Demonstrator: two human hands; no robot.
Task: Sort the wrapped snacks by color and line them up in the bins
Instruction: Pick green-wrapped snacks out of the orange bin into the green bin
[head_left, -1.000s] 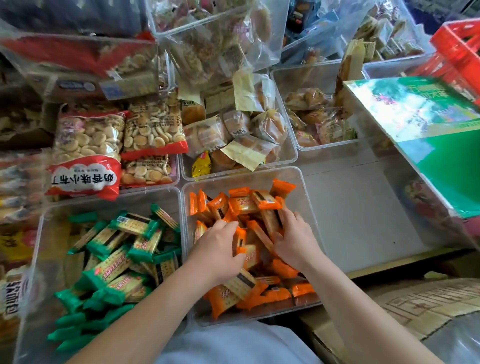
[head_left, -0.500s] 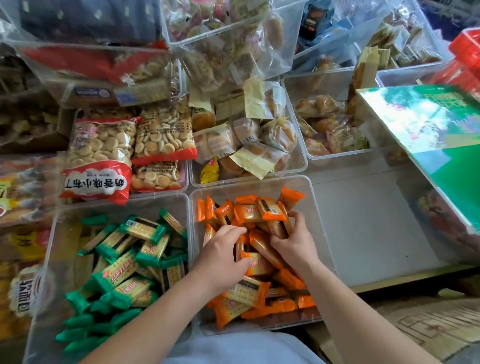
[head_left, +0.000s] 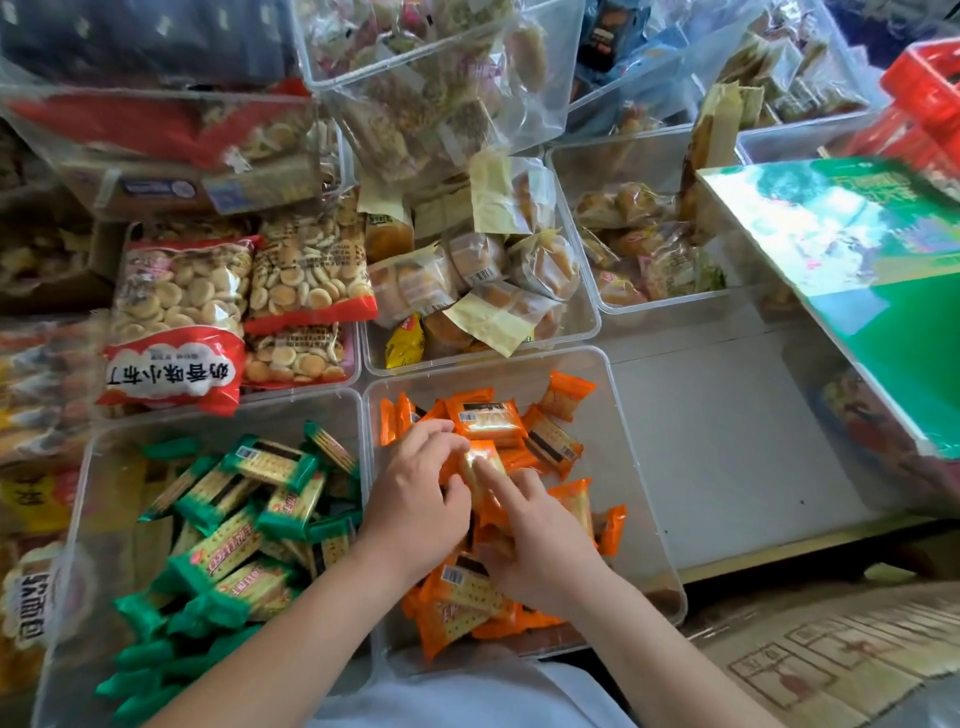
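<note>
Both hands work in the clear plastic bin (head_left: 640, 519) of orange-wrapped snacks (head_left: 488, 422). The left hand (head_left: 415, 501) pinches one orange packet (head_left: 482, 459); the right hand (head_left: 543, 545) lays a straight forefinger on it, and I cannot tell whether its other fingers grip anything. Green-wrapped snacks (head_left: 270, 462) fill the neighbouring clear bin (head_left: 106, 493).

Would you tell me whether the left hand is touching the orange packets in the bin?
Touching. In the head view, the left hand pinches an orange packet between thumb and fingers.

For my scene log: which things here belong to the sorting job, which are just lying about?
Job: orange-wrapped snack packets, green-wrapped snack packets, left clear plastic bin, right clear plastic bin, left hand, right hand.
Lying about: red-trimmed bags of round biscuits, green printed box, red plastic crate.
</note>
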